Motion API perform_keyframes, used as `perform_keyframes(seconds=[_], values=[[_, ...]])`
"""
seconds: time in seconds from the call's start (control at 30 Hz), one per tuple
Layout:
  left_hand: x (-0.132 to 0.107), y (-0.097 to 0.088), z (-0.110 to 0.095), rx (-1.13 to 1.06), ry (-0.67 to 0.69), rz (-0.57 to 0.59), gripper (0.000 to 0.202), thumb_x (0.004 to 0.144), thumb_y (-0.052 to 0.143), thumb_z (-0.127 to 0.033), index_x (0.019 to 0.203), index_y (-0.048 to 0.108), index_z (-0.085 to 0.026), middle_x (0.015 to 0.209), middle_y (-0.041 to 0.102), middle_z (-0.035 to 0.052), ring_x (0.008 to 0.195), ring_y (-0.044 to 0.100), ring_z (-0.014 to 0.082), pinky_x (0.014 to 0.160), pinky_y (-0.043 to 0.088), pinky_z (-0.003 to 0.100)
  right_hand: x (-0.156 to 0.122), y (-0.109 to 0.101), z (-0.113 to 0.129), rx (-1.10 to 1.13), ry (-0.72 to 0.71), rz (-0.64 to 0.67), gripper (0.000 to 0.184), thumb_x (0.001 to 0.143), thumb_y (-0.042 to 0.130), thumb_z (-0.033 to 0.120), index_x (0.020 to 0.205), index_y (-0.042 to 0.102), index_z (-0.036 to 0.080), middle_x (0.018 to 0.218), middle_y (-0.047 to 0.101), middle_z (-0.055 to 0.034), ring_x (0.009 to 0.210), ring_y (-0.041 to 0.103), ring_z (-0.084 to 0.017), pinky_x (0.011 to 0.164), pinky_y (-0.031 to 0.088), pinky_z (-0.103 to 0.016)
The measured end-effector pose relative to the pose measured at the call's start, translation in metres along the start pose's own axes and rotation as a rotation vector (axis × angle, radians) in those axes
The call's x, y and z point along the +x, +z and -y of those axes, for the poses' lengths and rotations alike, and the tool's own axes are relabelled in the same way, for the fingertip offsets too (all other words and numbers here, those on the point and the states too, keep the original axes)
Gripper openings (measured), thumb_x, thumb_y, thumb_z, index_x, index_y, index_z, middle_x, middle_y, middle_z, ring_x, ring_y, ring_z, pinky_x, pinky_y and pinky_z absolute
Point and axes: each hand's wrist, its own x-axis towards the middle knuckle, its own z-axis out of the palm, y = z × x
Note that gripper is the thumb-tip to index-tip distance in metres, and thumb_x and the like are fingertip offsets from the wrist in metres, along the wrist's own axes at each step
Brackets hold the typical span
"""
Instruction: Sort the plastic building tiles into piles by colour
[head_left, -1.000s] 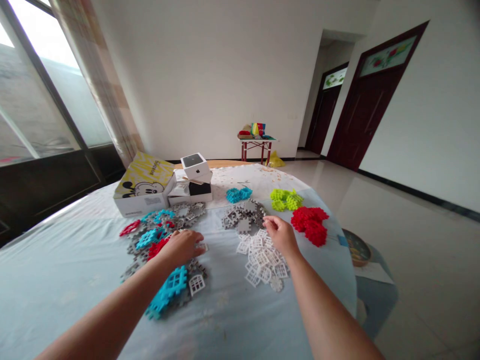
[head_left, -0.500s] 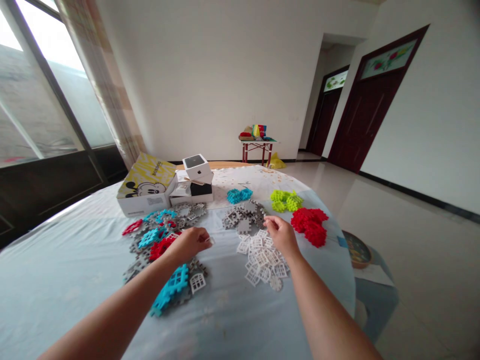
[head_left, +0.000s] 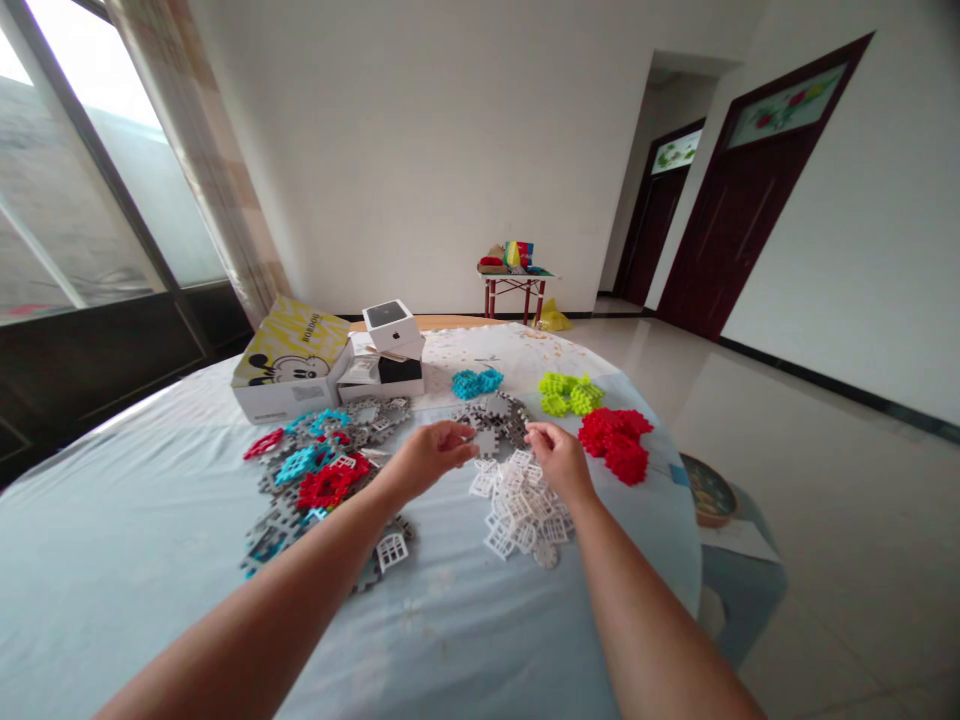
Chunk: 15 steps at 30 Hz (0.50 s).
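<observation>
My left hand is over the table in front of the grey pieces, its thumb and fingers apart; I see nothing between them. My right hand is closed in a pinch above the right side of the white window pieces, and what its fingertips hold is too small to make out. Grey interlocking plastic pieces lie just beyond both hands. Under and beside my left forearm spreads a mixed heap of grey, blue and red pieces, with a white window piece at its near edge.
Red pieces, lime green pieces and blue pieces form separate piles. At the back left stand a yellow-lidded box and a white phone box. A stool with a round container stands beyond the table's right edge.
My left hand has moved right from the mixed heap toward the grey pieces; the white piece earlier at its fingertips no longer shows there. My right hand stays almost in place. The view shifts slightly.
</observation>
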Motion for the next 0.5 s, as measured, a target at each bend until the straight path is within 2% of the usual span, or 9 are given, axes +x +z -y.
perform_keyframes(seconds=[0.1, 0.23, 0.37, 0.5], values=[[-0.025, -0.018, 0.008, 0.149, 0.039, -0.047, 0.042, 0.071, 0.055, -0.050, 0.096, 0.061, -0.017, 0.072, 0.062, 0.0016, 0.065, 0.054, 0.0119, 0.059, 0.042, 0.024, -0.001, 0.000, 0.000, 0.006, -0.003, 0.007, 0.030, 0.079, 0.045, 0.034, 0.093, 0.064, 0.016, 0.083, 0.070, -0.0077, 0.068, 0.064, -0.018, 0.065, 0.051, -0.029], [-0.063, -0.035, 0.023, 0.358, 0.020, -0.023, 0.037, 0.073, 0.052, -0.050, 0.092, 0.063, -0.020, 0.080, 0.062, 0.0026, 0.070, 0.055, 0.0131, 0.063, 0.043, 0.025, -0.002, 0.001, -0.001, -0.002, -0.006, 0.008, 0.030, 0.079, 0.045, 0.034, 0.093, 0.064, 0.016, 0.081, 0.070, -0.0073, 0.068, 0.064, -0.018, 0.066, 0.051, -0.029], [-0.091, -0.039, 0.034, 0.516, 0.053, 0.042, 0.034, 0.074, 0.052, -0.049, 0.092, 0.063, -0.022, 0.089, 0.060, 0.0038, 0.080, 0.056, 0.0156, 0.072, 0.043, 0.027, -0.003, 0.002, -0.002, -0.013, -0.013, 0.014, 0.030, 0.079, 0.045, 0.034, 0.093, 0.064, 0.016, 0.082, 0.070, -0.0074, 0.068, 0.065, -0.018, 0.067, 0.051, -0.029], [-0.104, -0.037, 0.036, 0.658, 0.069, 0.102, 0.032, 0.071, 0.056, -0.049, 0.090, 0.064, -0.025, 0.090, 0.059, 0.0044, 0.087, 0.054, 0.0196, 0.077, 0.041, 0.031, -0.004, 0.003, -0.003, -0.011, -0.002, 0.021, 0.031, 0.079, 0.045, 0.035, 0.093, 0.064, 0.016, 0.081, 0.070, -0.0075, 0.067, 0.065, -0.018, 0.066, 0.051, -0.029]])
